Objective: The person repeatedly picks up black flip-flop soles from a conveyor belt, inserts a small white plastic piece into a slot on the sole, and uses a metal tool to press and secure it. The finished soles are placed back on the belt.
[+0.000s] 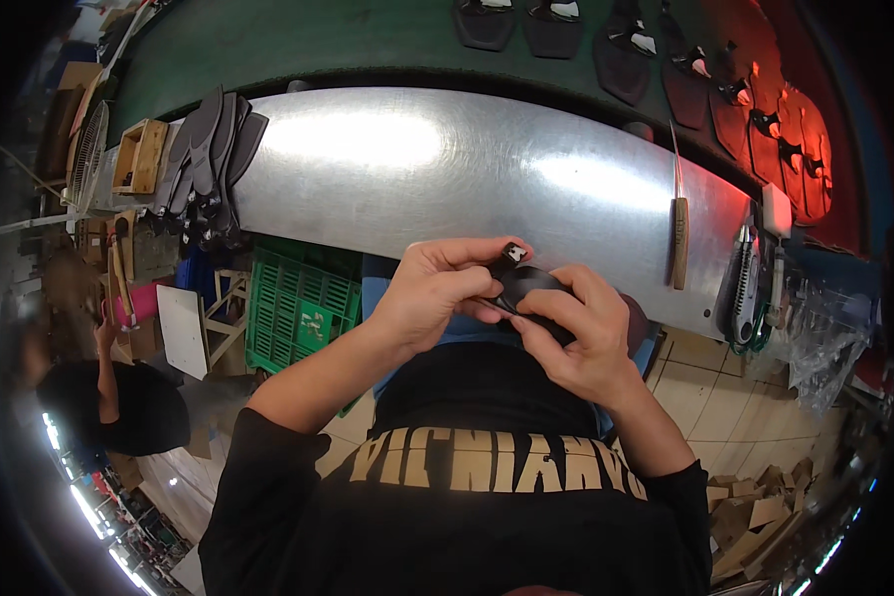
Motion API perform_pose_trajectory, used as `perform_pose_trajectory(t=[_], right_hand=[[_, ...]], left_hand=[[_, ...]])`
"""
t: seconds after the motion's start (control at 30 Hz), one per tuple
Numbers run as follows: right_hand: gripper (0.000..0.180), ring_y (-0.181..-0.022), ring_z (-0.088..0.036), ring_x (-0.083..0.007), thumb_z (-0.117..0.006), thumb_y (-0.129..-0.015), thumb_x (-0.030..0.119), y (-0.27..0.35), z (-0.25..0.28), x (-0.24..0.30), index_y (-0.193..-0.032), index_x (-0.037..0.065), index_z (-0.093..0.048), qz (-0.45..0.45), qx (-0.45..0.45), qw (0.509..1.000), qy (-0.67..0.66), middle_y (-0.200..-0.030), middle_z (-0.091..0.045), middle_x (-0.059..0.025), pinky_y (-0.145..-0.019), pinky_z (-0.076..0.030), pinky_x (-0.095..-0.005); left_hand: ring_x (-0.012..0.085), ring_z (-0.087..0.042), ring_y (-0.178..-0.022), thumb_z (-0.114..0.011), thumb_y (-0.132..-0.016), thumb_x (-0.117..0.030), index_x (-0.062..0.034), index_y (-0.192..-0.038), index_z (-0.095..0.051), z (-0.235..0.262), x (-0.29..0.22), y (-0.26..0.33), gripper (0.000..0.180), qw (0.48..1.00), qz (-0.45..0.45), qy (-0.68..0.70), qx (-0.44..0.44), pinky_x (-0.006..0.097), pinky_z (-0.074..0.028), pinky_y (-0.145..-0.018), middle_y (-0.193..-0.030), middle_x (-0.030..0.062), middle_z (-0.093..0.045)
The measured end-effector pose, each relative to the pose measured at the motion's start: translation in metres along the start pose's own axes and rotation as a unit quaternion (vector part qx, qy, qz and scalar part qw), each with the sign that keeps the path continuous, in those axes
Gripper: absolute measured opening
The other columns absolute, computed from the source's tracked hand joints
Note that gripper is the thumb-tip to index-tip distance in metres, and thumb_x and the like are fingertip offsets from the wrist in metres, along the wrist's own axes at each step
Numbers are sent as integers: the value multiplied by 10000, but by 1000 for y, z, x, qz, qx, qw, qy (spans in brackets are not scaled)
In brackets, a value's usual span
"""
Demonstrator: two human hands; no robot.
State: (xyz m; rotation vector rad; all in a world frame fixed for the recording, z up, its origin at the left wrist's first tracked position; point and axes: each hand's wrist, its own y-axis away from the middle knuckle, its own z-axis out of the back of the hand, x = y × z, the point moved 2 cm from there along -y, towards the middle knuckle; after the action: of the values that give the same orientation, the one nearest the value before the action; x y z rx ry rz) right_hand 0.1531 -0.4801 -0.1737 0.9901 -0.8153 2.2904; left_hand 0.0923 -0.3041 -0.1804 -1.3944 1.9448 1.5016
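A small black strap piece (528, 288) is held up between both hands, just in front of the near edge of the metal worktable (447, 169), close to the body. It is pinched by the left hand (435, 295), whose thumb and fingers are curled shut around its left end, a small pale-marked tab standing up at the top. The right hand (576, 333) is closed on the piece from the right, thumb pressed along its lower edge and fingers wrapped over the top. A fitting or folding step appears to be in hand, the piece being worked between the fingertips; the next move is judged to call for a firm, even pinch so that the edges stay lined up. Further out, a wooden-handled tool (678, 238) is laid on the table to the right, with a utility knife (744, 288) just beyond it at the right end. On the far left of the table a fan of dark sole shapes (209, 159) is stacked beside a small wooden box (139, 156). Below the table a green plastic crate (298, 308) is seen, and further black pieces (621, 50) are lined up along the far green belt.
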Motion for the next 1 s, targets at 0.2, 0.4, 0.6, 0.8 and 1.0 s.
perform_pose_trajectory(t=[0.2,0.4,0.6,0.8,1.0], right_hand=[[270,-667,-577,-253,-749,-696,94,-4,8,8,-949,82,-655,21,20,1000,8,-802,-581,-97,-596,-450,-345],[200,-610,-601,-257,-725,-753,37,2,0,6,-920,47,-615,-27,-16,999,-15,-711,-610,-101,-556,-455,-344],[170,-584,-604,-251,-739,-751,62,6,-6,5,-850,50,-601,-31,-19,999,3,-682,-613,-90,-526,-457,-337],[154,-589,-615,-248,-737,-758,63,13,-9,4,-839,46,-607,-59,-12,998,-4,-667,-611,-93,-530,-467,-333],[129,-649,-660,-183,-727,-780,56,16,-13,3,-875,19,-648,-153,-17,984,-92,-728,-660,-113,-593,-497,-276]], left_hand=[[125,-669,-808,-504,-910,-75,-2,-1238,-580,3,-4,5,345,1000,-14,14,9,199,-576,-590,-1103,131,-645],[119,-630,-842,-474,-928,-114,-24,-1196,-589,14,3,6,305,992,68,-73,78,254,-559,-652,-1011,83,-638],[78,-597,-800,-466,-930,-100,-11,-1162,-579,7,6,7,273,992,47,-92,71,273,-558,-691,-926,37,-613],[30,-515,-687,-500,-935,-125,-27,-1121,-595,2,14,10,231,981,14,-179,70,232,-530,-593,-800,-19,-532],[44,-538,-657,-556,-928,-148,-41,-1040,-620,6,20,10,168,985,8,-159,64,201,-490,-531,-776,-19,-547]])
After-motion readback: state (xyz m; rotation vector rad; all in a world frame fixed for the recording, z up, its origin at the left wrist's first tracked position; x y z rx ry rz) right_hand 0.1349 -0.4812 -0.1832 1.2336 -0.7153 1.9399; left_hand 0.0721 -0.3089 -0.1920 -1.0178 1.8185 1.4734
